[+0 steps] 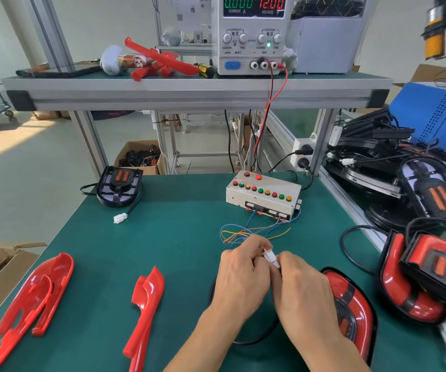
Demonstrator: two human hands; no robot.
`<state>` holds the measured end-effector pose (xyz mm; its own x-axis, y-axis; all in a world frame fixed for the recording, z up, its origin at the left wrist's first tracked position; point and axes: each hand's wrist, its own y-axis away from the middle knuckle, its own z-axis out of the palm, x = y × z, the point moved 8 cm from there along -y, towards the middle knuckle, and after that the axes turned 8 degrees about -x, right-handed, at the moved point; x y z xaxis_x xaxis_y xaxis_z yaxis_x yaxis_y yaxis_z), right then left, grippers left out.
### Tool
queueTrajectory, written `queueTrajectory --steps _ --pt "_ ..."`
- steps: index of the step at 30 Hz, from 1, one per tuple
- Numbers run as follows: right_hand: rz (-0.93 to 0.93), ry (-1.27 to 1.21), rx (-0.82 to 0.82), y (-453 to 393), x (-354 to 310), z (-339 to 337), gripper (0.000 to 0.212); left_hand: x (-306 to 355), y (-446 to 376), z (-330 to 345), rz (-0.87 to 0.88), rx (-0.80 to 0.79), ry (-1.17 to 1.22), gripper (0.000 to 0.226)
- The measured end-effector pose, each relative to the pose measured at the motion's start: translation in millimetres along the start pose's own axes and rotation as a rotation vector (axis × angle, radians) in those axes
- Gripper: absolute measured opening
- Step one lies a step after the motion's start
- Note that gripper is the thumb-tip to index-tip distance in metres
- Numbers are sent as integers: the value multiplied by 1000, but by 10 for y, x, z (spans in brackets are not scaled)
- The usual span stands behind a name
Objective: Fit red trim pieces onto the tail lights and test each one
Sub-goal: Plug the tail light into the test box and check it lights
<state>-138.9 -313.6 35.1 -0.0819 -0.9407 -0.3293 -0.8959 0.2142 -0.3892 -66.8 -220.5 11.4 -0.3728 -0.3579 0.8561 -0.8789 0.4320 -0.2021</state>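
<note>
Our left hand (240, 277) and right hand (301, 285) each pinch a white connector (270, 257), grips grasping it together over the green counter (179, 237). At four o'clock lies a red-trimmed tail light (350, 304), partly under our right wrist. Red trim pieces (37, 296) rest at eight o'clock; the test box (263, 196) sits at twelve.

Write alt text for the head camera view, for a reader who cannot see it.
Two hands, left hand and right hand, pinch white connectors together above a green table. A trimmed tail light lies under the right wrist; a button test box stands behind, loose red trim pieces lie left.
</note>
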Motion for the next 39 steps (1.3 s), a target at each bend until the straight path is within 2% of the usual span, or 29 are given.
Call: queueTrajectory --steps 13,16,19,20,22,25,27,28,29,31,33,36,39 --pt "51 -13 -29 -53 106 9 30 -9 -38 27 -5 -29 14 40" --pt "75 26 -125 -140 138 64 27 -80 -74 27 -75 -31 72 46" --pt "175 21 -181 -63 295 25 51 -142 -95 32 -121 -26 15 46" --pt "209 -34 -149 19 356 -46 50 -173 -103 39 -141 -39 -14 45" --pt "304 -147 -1 267 596 -260 36 -253 -109 27 -194 -65 -111 44" --pt "548 -175 169 750 1151 -450 16 -352 -109 -90 -244 -24 -310 36" --pt "619 -304 182 943 1408 -470 15 -304 -120 -189 -233 61 -415 23" --pt "651 -399 150 989 1486 -426 8 -249 -136 -208 -209 95 -429 17" --pt "704 -471 131 1039 1566 -372 13 -183 -170 -197 -172 109 -416 14" --pt "795 -600 106 1110 1683 -247 29 -76 -296 -91 -91 69 -368 10" --pt "807 -634 37 1110 1720 -138 35 -14 -493 102 -15 -51 -389 13" --pt "769 -545 -26 1072 1710 -96 38 -25 -826 424 20 -253 -547 20" --pt "783 -535 -14 1048 1669 -80 37 -119 -1080 623 -41 -375 -798 24"
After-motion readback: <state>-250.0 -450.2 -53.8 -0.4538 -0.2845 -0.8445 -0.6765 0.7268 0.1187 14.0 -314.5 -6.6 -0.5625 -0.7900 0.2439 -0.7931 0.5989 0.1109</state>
